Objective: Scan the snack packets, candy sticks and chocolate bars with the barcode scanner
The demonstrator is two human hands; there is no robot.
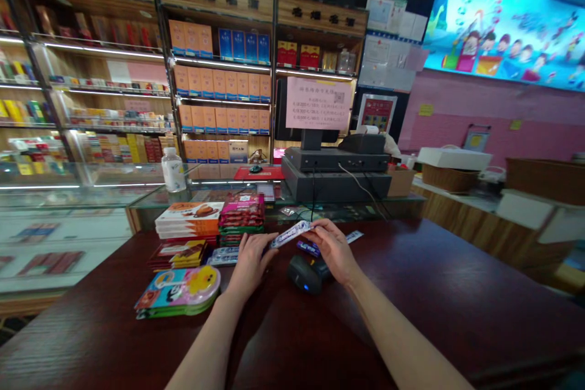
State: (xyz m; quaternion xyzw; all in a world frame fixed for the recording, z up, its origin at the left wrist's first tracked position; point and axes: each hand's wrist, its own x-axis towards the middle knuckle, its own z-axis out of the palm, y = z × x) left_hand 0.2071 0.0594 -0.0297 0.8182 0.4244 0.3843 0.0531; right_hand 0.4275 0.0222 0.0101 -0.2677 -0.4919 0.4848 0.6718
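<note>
Centre of the frame: our right hand (333, 250) pinches the upper end of a thin blue-and-white candy stick (290, 234), thumb and fingers closed on it. Our left hand (249, 256) lies palm-down with its fingertips at the stick's lower end. Can't tell if it actually grips or just steadies it. Held by its ends like that, the stick sits tilted just off the counter with its long printed face uncovered, which looks like the point of the grip.

Just below the right hand is a black handheld scanner (304, 274), lying flat within easy reach. More sticks (354, 236) of the same kind lie beside the right hand. Left of centre, the snack boxes (189, 219) are piled in neat stacks, and a cartoon pack (178, 289) lies nearer us at lower left, so the middle stays free for our hands.

The counter (434, 292) is dark red wood, glossy. Behind it are a till (336, 164), a water bottle (173, 169) on a glass case, and lit shelves (219, 97) of cartons across the upper left. The wall at right is pink.
</note>
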